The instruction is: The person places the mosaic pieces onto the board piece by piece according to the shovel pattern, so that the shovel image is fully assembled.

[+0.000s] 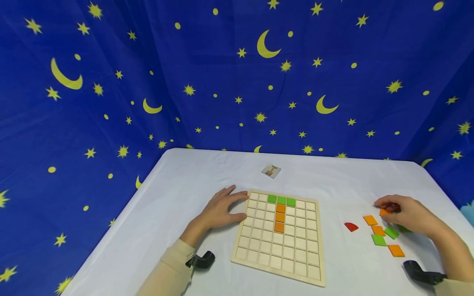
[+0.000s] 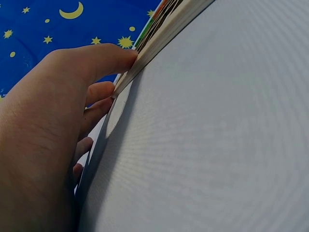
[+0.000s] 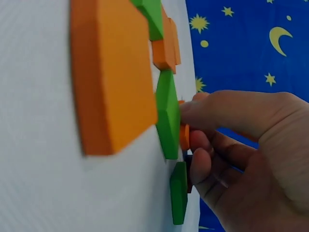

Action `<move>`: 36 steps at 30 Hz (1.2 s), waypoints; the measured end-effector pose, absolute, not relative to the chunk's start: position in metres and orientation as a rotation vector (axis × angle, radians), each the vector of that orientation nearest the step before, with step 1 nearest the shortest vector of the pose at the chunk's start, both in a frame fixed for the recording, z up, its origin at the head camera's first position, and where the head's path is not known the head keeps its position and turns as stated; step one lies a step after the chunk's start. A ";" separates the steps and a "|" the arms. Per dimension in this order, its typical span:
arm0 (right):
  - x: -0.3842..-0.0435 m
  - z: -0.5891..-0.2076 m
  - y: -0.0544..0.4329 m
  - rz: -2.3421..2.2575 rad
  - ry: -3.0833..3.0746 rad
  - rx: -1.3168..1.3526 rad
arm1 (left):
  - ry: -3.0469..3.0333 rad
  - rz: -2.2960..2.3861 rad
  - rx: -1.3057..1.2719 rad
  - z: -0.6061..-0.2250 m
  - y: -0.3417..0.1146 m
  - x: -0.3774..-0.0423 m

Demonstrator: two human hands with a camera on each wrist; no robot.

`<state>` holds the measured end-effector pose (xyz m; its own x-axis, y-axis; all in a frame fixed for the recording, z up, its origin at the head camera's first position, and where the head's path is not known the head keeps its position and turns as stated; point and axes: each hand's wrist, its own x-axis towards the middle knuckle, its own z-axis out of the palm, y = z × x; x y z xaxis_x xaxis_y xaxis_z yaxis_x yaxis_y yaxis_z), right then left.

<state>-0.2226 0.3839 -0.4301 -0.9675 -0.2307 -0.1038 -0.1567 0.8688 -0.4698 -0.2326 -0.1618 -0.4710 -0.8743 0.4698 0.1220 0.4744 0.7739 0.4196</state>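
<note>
A wooden grid board [image 1: 259, 255] lies on the table, with green square tiles [image 1: 281, 200] across its top row and orange square tiles [image 1: 279, 217] in a column beneath. My left hand [image 1: 221, 210] touches the board's left edge with thumb and forefinger, its fingers spread; in the left wrist view the thumb [image 2: 108, 60] rests against the wooden rim [image 2: 161, 36]. Over on the right, my right hand [image 1: 412, 213] pinches an orange tile [image 1: 385, 212] among loose tiles. In the right wrist view, fingers partly hide that tile [image 3: 184, 137], beside a green tile [image 3: 168, 116].
Loose orange [image 1: 396, 250] and green tiles [image 1: 379, 240] lie right of the board, with a red quarter-round piece [image 1: 351, 227] nearer to it. A small patterned card [image 1: 271, 170] lies beyond the board. Blue starry cloth [image 1: 222, 82] hangs behind the white table [image 1: 200, 168].
</note>
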 end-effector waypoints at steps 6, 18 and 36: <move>-0.225 -0.432 0.390 -0.652 2.893 -0.262 | -2.946 -0.705 -0.792 -0.471 -0.163 -0.233; -0.222 -0.432 0.387 -0.645 2.896 -0.285 | -2.960 -0.697 -0.778 -0.471 -0.163 -0.233; -0.222 -0.433 0.357 -0.872 2.806 -0.378 | -2.922 -0.728 -0.819 -0.473 -0.161 -0.235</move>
<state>-0.2223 0.3566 -0.4328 -0.9517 -0.2921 -0.0946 -0.1870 0.7959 -0.5757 -0.2347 -0.1612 -0.4734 -0.8620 0.4866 0.1422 0.4964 0.7534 0.4313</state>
